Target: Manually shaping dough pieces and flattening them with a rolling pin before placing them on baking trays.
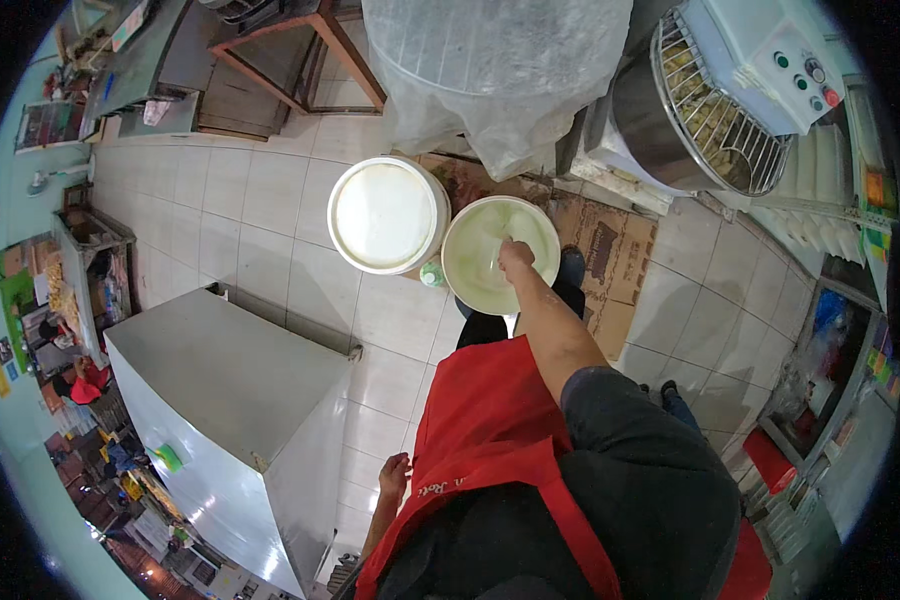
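Cream-coloured, the bucket (453,272) stands toward the left end of the cardboard (625,272), my right hand (515,259) best worked clear of its rim, my left hand (394,474) beside the apron (490,425), though whether either grip is clamped I cannot tell.

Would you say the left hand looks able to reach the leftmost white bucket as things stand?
Probably yes: nothing visible stands between the left hand and the leftmost white bucket, though the hand, beside the red apron, would likely need to stretch forward.
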Motion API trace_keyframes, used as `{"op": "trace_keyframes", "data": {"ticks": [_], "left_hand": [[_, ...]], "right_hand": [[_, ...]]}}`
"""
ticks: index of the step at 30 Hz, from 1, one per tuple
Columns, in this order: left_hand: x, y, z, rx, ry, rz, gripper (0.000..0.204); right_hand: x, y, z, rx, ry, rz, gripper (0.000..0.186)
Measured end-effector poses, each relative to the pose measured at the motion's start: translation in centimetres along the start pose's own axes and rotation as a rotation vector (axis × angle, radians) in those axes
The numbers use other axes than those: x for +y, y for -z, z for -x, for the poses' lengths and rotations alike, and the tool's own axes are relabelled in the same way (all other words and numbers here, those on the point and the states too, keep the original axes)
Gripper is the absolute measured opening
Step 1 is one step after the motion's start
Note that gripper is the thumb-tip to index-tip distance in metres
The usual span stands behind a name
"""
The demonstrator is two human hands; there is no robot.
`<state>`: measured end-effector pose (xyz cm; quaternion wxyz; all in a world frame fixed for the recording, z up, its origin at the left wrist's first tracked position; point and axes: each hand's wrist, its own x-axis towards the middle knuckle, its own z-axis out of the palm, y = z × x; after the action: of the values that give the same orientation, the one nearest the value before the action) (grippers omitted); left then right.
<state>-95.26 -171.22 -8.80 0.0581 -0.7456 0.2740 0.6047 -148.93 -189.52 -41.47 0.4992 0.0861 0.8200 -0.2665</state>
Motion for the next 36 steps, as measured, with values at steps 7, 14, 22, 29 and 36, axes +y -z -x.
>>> {"op": "trace_keyframes", "data": {"ticks": [7,14,22,29,36], "left_hand": [[2.4,0.8,-0.7,0.063,0.015,-0.023,0.039],[3.4,-3.4,0.6,0.057,-0.055,-0.008,0.039],[6.0,-11.5,1.2,-0.060,-0.073,0.024,0.040],[11.2,-17.6,-0.3,-0.102,-0.244,-0.157,0.039],[14.6,-21.1,-0.8,-0.027,-0.380,-0.464,0.036]], "right_hand": [[0.6,-2.0,-0.8,0.005,0.005,-0.030,0.059],[-0.6,-1.9,0.2,-0.037,-0.009,0.012,0.059],[-1.3,8.1,9.7,0.001,0.453,0.336,0.049],[-11.2,24.1,15.8,-0.433,0.252,-0.730,0.049],[-19.2,38.9,15.2,-0.810,0.356,-1.327,0.040]]}}
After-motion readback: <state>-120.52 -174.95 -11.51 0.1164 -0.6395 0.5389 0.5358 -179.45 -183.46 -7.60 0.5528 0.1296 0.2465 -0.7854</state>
